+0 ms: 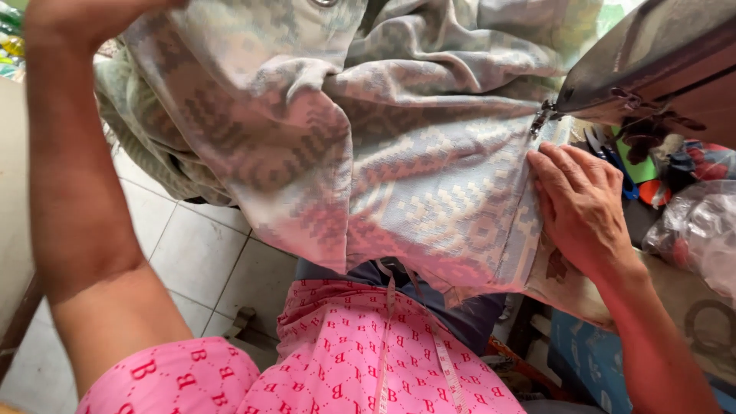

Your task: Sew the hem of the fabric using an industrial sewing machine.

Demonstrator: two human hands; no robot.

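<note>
Pressing flat, right hand (580, 205) fingers lie unclenched on patterned fabric (399, 153); left hand (77, 19) grasps its raised end.

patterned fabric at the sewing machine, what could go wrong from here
1. The right hand lies flat on the patterned fabric with its fingertips close to the needle area of the sewing machine; a slip could bring a finger under it.
2. The left hand holds much of the cloth bunched high, so its weight may drag the seam off line.
3. Loose folds could get caught under the foot and stitched in.
</note>
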